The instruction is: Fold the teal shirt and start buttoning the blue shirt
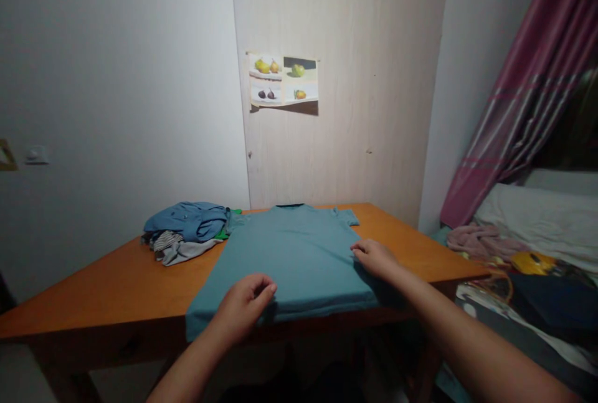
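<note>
Right forearm nearest; left hand, right hand loosely half-curled; teal shirt beneath fingers.

A teal cloth T-shirt shows a matt, lightly creased finish against a smooth, satiny orange-brown wooden counter, a pale wood-grained panel, a paper fruit poster and a shiny-striped magenta cloth curtain.

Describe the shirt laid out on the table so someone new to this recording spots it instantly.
Find the orange-brown wooden table. Across its middle, with the left hand and right hand close by, lies a teal short-sleeved shirt, dark-edged collar at the far end, hem hanging over the near edge. It is spread flat, unlike the rumpled clothes pile to its left.
</note>
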{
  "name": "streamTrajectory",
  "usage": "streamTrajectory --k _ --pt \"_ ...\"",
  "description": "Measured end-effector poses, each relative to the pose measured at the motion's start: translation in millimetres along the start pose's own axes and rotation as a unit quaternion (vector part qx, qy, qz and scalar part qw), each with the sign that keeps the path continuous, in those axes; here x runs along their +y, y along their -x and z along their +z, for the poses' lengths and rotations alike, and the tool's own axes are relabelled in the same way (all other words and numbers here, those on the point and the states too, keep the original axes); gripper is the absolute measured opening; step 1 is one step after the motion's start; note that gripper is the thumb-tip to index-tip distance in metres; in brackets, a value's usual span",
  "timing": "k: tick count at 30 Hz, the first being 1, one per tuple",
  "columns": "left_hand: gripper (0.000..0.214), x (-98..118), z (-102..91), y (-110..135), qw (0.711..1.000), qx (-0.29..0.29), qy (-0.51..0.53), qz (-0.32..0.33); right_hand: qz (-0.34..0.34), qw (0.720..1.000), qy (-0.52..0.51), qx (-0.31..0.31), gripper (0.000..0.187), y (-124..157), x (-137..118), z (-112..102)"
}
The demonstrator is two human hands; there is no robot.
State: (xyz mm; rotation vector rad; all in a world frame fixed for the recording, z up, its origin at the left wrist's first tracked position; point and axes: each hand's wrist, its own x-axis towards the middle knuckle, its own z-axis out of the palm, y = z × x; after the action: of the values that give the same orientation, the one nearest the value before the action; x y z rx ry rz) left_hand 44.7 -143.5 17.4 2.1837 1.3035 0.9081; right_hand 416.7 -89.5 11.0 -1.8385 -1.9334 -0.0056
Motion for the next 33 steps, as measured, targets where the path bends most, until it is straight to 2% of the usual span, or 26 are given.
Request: streamTrajectory --k 2,5,9,11,14,17,18,20,23,25,28,33 --pt "0.031 -3 0.8 -14 0.996 0.017 -0.077 0.039 0.013 0.999 0.033 -0.04 0.032 -7 -4 5" --pt "0.024 -16 7.2 -20 0.988 0.019 -0.148 0.047 0.052 0.995 0.064 -0.058 0.03 -16 5 7" --pt "0.019 -27 11.8 -17 0.99 0.034 -0.127 0.046 0.126 0.986 0.096 -0.047 0.03 -31 28 -4" --pt "0.017 -27 10.4 -18 0.993 0.029 -0.101 0.044 0.14 0.984 0.103 -0.039 0.032 -37 29 -7" --pt "0.019 -27 7.1 -25 0.996 0.018 -0.077 0.036 0.101 0.99 0.092 -0.034 0.035 -42 10 2" --pt "0.02 -31 6.0 -32 0.997 0.024 -0.065 0.024 -0.025 0.996 0.057 -0.057 0.035 -41 -11 18" --pt "0.021 -33 5.9 -33 0.998 0.025 -0.063 0.019 -0.046 0.995 0.057 -0.063 0.035 -42 -13 21" --pt "0.021 -37 5.2 -34 0.998 0.016 -0.06 0.01 -0.02 0.995 0.074 -0.061 0.034 -47 -10 23" --pt "0.021 -41 1.1 -36 0.998 -0.018 -0.061 -0.003 0.082 0.99 0.105 -0.044 0.032 -64 7 15" --pt "0.021 -40 -3.6 -43 0.997 -0.051 -0.058 -0.01 0.102 0.988 0.107 -0.039 0.032 -76 12 10" --pt "0.022 -34 -10.6 -69 0.995 -0.086 -0.049 -0.013 0.065 0.993 0.093 -0.04 0.033 -86 -5 17" --pt "0.02 -31 -10.0 -131 0.996 -0.08 -0.045 0.011 -0.069 0.993 0.056 -0.08 0.034 -84 -57 47"
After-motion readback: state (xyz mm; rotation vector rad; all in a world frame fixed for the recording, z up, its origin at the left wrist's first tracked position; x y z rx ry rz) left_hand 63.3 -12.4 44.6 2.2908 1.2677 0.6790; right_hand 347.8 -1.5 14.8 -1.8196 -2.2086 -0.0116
